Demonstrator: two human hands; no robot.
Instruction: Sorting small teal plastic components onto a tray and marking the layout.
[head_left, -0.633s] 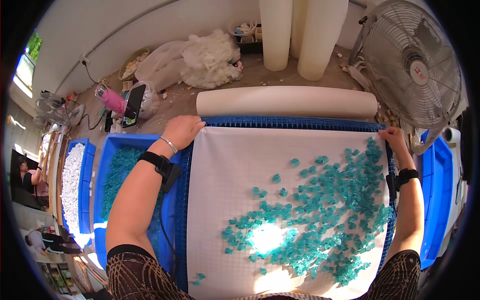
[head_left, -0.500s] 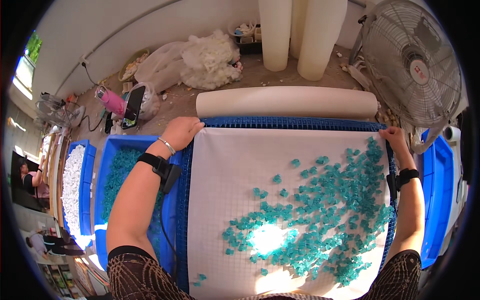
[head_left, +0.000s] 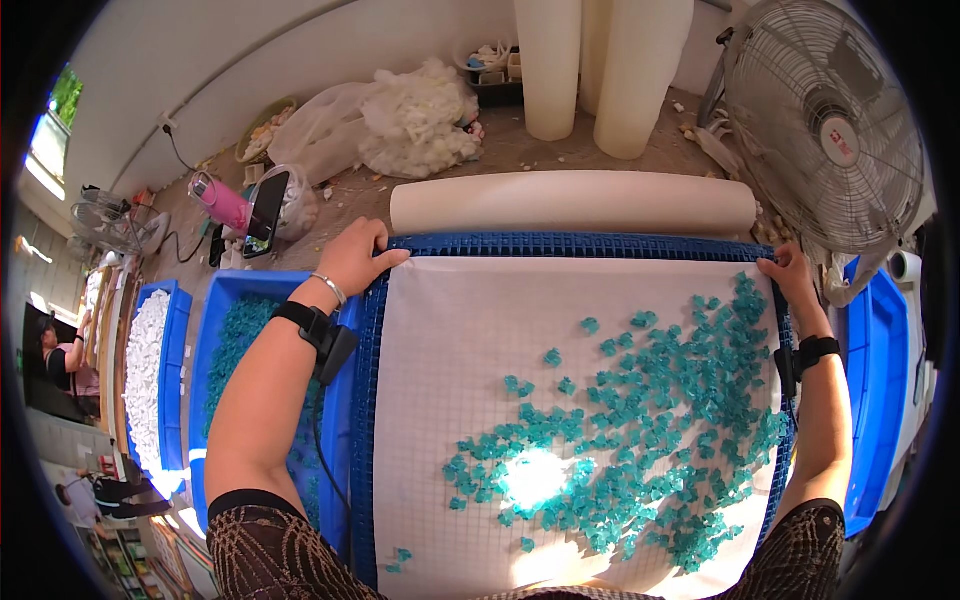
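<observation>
A white sheet (head_left: pixel 450 340) with a faint grid showing through lies over a blue mesh-sided tray (head_left: pixel 450 244). Scattered on it are many small teal translucent pieces (head_left: pixel 650 380), thickest toward the right side. At the tray's far left corner is my left hand (head_left: pixel 352 262), its thumb stretched onto the sheet's corner and its fingers apart from the thumb. My right hand (head_left: pixel 792 278) is at the far right corner, thumb and fingers closed on the sheet's edge. Both wrists wear black strapped devices.
A rolled white sheet (head_left: pixel 570 203) lies beyond the tray. Left stand a blue bin of teal pieces (head_left: pixel 240 350) and one of white pieces (head_left: pixel 148 370). A phone (head_left: pixel 264 212) and pink bottle (head_left: pixel 218 200) stand far left. A large fan (head_left: pixel 830 120) and blue bin (head_left: pixel 875 400) are right.
My left hand has loosened its pinch on the sheet's corner, its fingers lifting away from the thumb. The right hand's fingers have risen slightly. The teal pieces stay put.
</observation>
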